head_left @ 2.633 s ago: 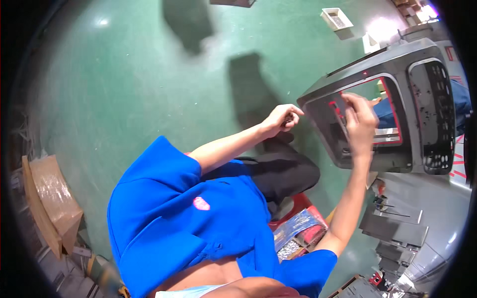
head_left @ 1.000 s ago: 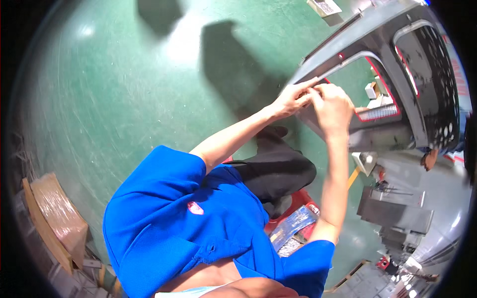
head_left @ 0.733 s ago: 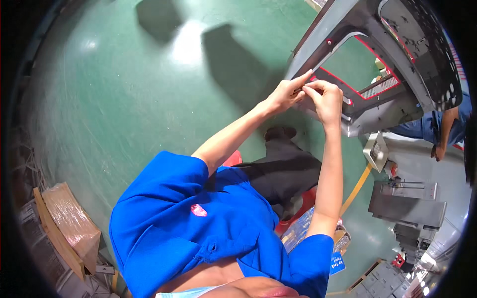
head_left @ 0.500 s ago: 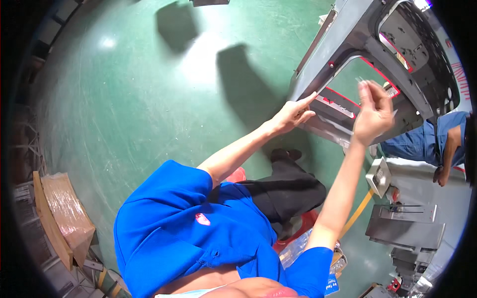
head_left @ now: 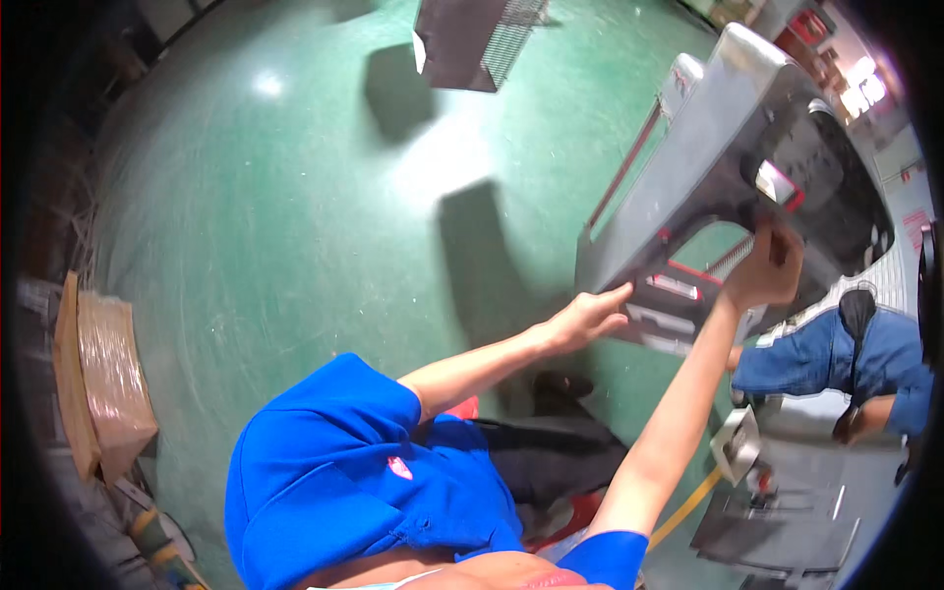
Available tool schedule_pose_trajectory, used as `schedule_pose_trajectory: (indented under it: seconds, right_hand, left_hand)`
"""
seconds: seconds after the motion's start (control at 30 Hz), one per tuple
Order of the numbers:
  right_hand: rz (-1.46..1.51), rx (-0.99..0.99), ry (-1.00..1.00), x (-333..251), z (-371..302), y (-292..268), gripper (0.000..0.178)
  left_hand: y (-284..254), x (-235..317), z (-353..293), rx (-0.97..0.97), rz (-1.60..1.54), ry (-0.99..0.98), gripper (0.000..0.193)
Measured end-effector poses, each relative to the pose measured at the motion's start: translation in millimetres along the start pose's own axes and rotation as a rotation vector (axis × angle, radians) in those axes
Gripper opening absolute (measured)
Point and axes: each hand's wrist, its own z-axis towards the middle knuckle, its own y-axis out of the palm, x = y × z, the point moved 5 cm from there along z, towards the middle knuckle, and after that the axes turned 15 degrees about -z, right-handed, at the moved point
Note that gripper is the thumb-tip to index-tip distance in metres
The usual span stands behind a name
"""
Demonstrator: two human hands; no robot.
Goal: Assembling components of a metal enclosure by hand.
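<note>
Two bare hands, one large grey-and-black angular housing, one dark mesh-sided box, one brown plastic-wrapped package, one bright-blue short-sleeved shirt and one co-worker in dull-blue clothing are showing.

Box at the floor's left edge, frame far right.
Left hand by the frame's left edge; right hand in front.

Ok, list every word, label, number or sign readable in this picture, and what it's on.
No text can be made out for certain.
Shirt: pink patch, any lettering too small to read.
Pale surface, far right: red marks, too blurred to read.
Grey housing: no legible text.
</note>
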Motion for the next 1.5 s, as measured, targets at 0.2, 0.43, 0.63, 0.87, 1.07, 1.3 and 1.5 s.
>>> schedule_pose_trajectory:
  seconds: [0.2, 0.43, 0.63, 0.87, 1.07, 1.3, 1.5]
  right_hand:
    - [-0.016, 0.002, -0.025, -11, -6, -4, 0.008]
    - [-0.049, -0.058, 0.026, -11, -10, -7, 0.008]
    - [-0.203, -0.019, -0.171, -15, -5, 2, 0.011]
    - [-0.197, -0.115, -0.131, -19, -4, 8, 0.011]
    - [-0.189, -0.141, -0.121, -11, -9, 3, 0.010]
    - [-0.184, -0.174, -0.135, -10, -9, 3, 0.011]
    - [-0.084, -0.252, -0.095, -3, -4, 7, 0.011]
  left_hand:
    - [3, 5, -12, -0.049, -0.081, -0.177, 0.057]
    - [11, 10, -15, -0.043, -0.184, -0.179, 0.056]
    - [6, 5, -14, -0.034, -0.080, -0.176, 0.056]
    - [2, 3, -10, -0.037, -0.145, -0.203, 0.056]
    - [0, -4, -9, -0.034, -0.188, -0.226, 0.059]
    - [2, -9, -12, -0.025, -0.214, -0.242, 0.059]
    - [7, -8, -16, -0.009, -0.193, -0.229, 0.060]
